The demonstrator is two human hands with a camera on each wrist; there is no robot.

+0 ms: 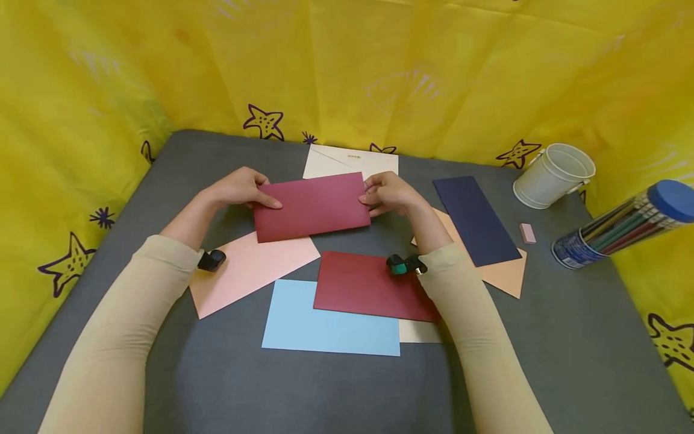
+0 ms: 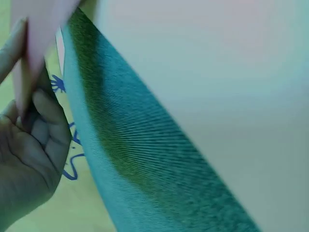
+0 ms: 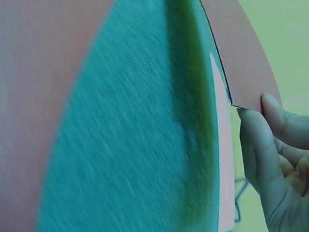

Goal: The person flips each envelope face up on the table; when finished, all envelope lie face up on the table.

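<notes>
Both hands hold a dark red envelope (image 1: 314, 208) up over the table by its short ends. The left hand (image 1: 244, 188) grips the left end, thumb on the face toward me and the fingers behind it. At the opposite end the right hand (image 1: 389, 191) pinches the edge between thumb and fingers, as the right wrist view shows close up. Under the left forearm lies a pink envelope (image 1: 249, 271). A second red envelope (image 1: 363, 283) rests below the held one, partly over a light blue envelope (image 1: 331, 319) and a cream one (image 1: 420, 331), with the right forearm overlapping it.
A white envelope (image 1: 347, 161) lies at the back edge. On the right, a navy envelope (image 1: 477, 220) covers part of an orange one (image 1: 506, 274). Beyond them stand a white bucket (image 1: 553, 175), a pink eraser (image 1: 527, 233) and a tub of pencils (image 1: 612, 232). Yellow cloth (image 1: 347, 60) hangs behind.
</notes>
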